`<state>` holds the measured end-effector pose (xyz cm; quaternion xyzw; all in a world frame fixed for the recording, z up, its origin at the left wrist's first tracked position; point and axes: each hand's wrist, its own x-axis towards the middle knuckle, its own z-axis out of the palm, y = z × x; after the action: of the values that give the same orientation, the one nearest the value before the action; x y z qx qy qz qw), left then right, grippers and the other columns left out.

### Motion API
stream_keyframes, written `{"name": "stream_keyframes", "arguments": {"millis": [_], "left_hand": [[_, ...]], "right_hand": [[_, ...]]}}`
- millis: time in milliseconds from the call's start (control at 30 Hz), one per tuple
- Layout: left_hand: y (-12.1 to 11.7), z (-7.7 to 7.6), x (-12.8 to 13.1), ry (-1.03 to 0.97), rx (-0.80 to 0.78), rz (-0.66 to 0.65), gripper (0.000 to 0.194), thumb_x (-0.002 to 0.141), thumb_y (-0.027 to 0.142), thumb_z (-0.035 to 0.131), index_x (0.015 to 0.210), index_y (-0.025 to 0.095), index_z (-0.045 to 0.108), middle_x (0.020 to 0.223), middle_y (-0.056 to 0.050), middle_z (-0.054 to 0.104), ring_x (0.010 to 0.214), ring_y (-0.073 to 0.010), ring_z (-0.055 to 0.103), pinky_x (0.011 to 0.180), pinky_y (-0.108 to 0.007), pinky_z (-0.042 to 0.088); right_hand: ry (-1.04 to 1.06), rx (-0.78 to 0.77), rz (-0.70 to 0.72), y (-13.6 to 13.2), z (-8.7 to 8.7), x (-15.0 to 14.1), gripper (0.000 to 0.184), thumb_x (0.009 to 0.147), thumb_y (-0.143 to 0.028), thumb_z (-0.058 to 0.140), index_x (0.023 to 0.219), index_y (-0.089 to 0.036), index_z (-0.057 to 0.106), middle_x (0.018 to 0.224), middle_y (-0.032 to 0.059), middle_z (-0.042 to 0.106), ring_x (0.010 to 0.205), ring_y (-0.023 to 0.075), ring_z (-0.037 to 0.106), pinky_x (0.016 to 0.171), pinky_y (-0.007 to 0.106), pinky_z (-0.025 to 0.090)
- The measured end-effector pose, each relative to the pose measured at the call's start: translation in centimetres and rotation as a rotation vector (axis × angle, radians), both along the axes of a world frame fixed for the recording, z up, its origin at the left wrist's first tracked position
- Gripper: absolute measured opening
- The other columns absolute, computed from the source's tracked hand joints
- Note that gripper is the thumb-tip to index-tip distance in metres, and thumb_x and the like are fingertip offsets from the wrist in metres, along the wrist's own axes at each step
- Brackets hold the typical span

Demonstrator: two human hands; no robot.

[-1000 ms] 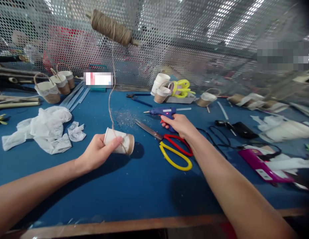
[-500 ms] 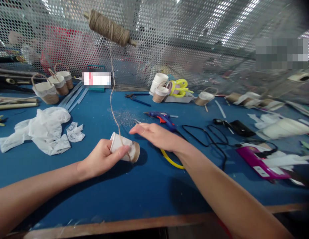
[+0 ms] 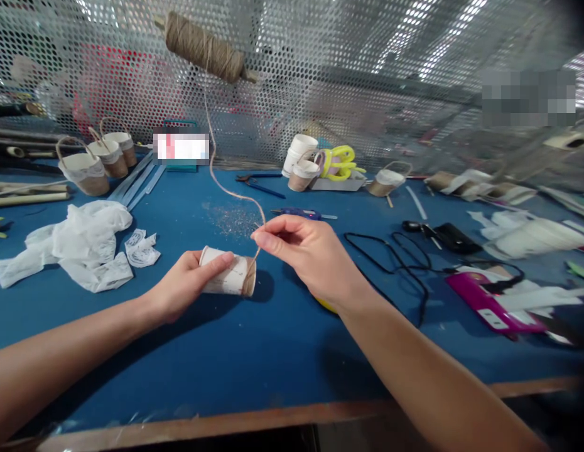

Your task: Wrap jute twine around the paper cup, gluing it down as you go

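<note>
My left hand (image 3: 193, 279) grips a white paper cup (image 3: 230, 276) that lies on its side above the blue table, thumb along its wall. Brown twine is wound around the cup's narrow end (image 3: 249, 279). Between thumb and fingertips, my right hand (image 3: 299, 248) pinches the twine (image 3: 230, 193) just above that end. From there the strand runs slack up to a large twine spool (image 3: 202, 49) hanging on a rod in front of the mesh. Behind my right hand lies a blue glue gun (image 3: 296, 213), partly hidden.
Small cup baskets with handles (image 3: 87, 174) stand at the back left, near crumpled white lace (image 3: 85, 245). Blue pliers (image 3: 259, 184), stacked cups (image 3: 299, 156) and yellow-handled scissors (image 3: 339, 163) are at the back. A black cord (image 3: 390, 254) and purple power strip (image 3: 492, 301) lie right.
My right hand has closed on the twine and holds it near the cup's end. The cup has turned in my left hand, and my left thumb no longer presses the strand.
</note>
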<state>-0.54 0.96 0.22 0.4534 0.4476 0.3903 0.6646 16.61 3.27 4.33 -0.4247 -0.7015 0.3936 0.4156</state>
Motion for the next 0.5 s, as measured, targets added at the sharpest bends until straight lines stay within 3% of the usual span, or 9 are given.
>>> {"name": "stream_keyframes", "arguments": {"millis": [200, 500], "left_hand": [[-0.3, 0.0, 0.2, 0.034, -0.071, -0.033, 0.028, 0.07, 0.039, 0.061, 0.068, 0.012, 0.063, 0.057, 0.002, 0.057, 0.049, -0.0074, 0.044, 0.049, -0.02, 0.031], [-0.7, 0.1, 0.2, 0.03, -0.026, -0.085, 0.024, 0.074, 0.036, 0.058, 0.07, 0.013, 0.064, 0.061, 0.001, 0.061, 0.053, -0.0088, 0.049, 0.054, -0.02, 0.037]], "right_hand": [[-0.05, 0.025, -0.014, 0.2, -0.6, 0.1, 0.014, 0.073, -0.032, 0.063, 0.073, -0.018, 0.063, 0.072, -0.0006, 0.064, 0.066, 0.0115, 0.056, 0.063, 0.025, 0.045], [-0.063, -0.037, 0.027, 0.9, -1.4, 0.1, 0.014, 0.073, -0.031, 0.062, 0.072, -0.017, 0.062, 0.07, -0.0003, 0.064, 0.065, 0.0114, 0.055, 0.062, 0.025, 0.045]]}}
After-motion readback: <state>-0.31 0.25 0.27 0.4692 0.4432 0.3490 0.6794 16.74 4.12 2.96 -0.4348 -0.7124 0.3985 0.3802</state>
